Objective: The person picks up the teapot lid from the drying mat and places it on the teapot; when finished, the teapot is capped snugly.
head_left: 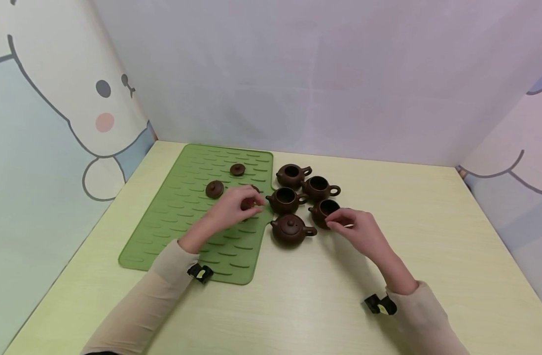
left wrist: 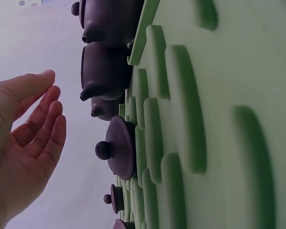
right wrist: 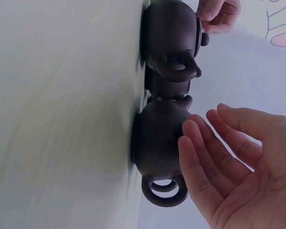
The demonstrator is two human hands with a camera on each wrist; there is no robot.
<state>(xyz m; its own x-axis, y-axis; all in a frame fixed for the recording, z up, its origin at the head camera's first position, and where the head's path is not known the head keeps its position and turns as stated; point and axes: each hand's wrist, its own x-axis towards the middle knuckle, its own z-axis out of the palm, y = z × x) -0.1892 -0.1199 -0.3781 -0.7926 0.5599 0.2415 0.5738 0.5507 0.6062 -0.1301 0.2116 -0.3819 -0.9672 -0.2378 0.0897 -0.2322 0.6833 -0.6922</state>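
Observation:
My left hand (head_left: pixel 236 203) hovers over the green mat with fingers loosely bent and nothing held. Under and beside it lie small dark brown teapot lids, one at left (head_left: pixel 215 189) and one farther back (head_left: pixel 237 169); others are partly hidden by the hand. The left wrist view shows a knobbed lid (left wrist: pixel 120 148) below the fingers. My right hand (head_left: pixel 357 230), also holding nothing, is beside a lidless brown teapot (head_left: pixel 324 211); whether the fingertips touch it I cannot tell. A lidded teapot (head_left: pixel 290 231) stands nearest me, between the hands.
Three more lidless teapots stand behind: a back one (head_left: pixel 292 176), a right one (head_left: pixel 318 188) and a middle one (head_left: pixel 285 199). The ridged green mat (head_left: pixel 177 217) covers the left of the pale wooden table (head_left: pixel 421 212). A pale curtain (head_left: pixel 315 88) hangs behind.

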